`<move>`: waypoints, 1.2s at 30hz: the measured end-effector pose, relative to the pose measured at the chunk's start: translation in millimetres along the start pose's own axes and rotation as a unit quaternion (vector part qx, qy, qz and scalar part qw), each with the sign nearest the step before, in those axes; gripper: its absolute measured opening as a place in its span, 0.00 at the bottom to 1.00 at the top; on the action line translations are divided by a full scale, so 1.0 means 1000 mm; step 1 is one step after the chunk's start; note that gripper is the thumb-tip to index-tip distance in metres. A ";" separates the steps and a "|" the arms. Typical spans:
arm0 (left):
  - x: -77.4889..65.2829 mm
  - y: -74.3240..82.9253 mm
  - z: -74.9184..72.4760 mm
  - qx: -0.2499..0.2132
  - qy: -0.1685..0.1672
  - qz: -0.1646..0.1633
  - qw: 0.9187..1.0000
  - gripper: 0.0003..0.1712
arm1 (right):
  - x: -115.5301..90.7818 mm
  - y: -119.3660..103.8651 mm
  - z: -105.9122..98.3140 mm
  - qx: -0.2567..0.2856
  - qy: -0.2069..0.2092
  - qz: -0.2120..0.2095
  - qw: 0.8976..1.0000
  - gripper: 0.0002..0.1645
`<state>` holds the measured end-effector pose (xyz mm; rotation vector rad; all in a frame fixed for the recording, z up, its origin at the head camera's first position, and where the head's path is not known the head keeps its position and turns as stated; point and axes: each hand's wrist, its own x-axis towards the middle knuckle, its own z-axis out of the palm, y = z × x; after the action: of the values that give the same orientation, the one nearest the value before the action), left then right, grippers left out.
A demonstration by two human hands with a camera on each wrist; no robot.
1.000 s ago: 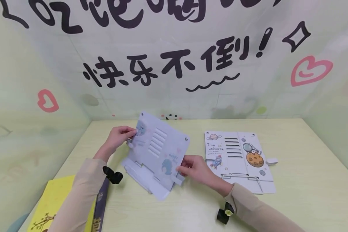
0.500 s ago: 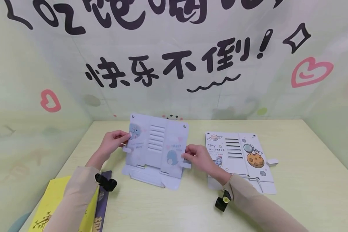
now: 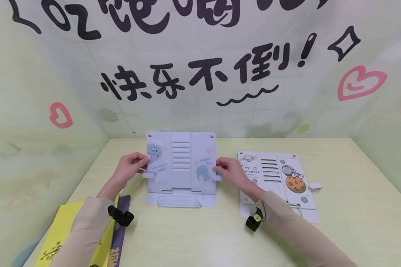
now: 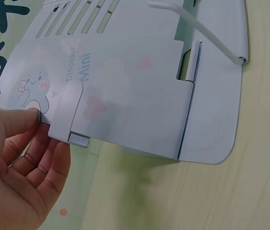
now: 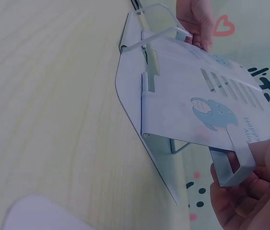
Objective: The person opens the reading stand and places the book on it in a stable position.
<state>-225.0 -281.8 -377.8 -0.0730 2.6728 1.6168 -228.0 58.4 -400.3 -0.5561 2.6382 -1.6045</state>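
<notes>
A pale lavender book stand [image 3: 181, 163] with blue dinosaur prints stands tilted up on its base plate in the middle of the table. My left hand [image 3: 131, 167] pinches its left edge, thumb on the printed face beside a dinosaur. On the opposite edge my right hand [image 3: 230, 172] pinches the panel just by the side clip [image 5: 235, 158]. In the left wrist view the left clip [image 4: 68, 112] lies folded over the panel. A wire page holder [image 3: 179, 202] lies along the base's front. Behind the panel, a wire support leg [image 5: 180, 147] shows in the right wrist view.
A second book stand [image 3: 277, 178] with a "Tiny universe" astronaut print lies flat to the right, partly behind my right forearm. Yellow [image 3: 63, 222] and purple books [image 3: 121, 230] lie at the left front under my left sleeve. A printed backdrop [image 3: 200, 115] rises behind the table [image 3: 187, 241].
The dinosaur book stand has turned from a slanted angle to face squarely forward, and its panel has come down level. Both hands have kept their grip on its sides.
</notes>
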 end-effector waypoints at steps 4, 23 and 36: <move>-0.001 -0.001 0.001 -0.010 0.000 0.004 1.000 0.17 | 0.003 0.002 -0.002 -0.003 0.003 -0.001 1.000 0.05; -0.003 0.004 0.006 -0.011 0.020 0.007 1.000 0.16 | 0.003 0.000 -0.002 -0.010 0.012 0.006 1.000 0.05; 0.002 0.005 0.010 -0.004 0.030 -0.001 1.000 0.18 | 0.003 0.003 -0.004 -0.006 0.017 0.010 1.000 0.05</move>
<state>-227.3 -270.3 -378.1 -0.1253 2.7083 1.6513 -232.5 62.0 -400.8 -0.5047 2.6695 -1.6092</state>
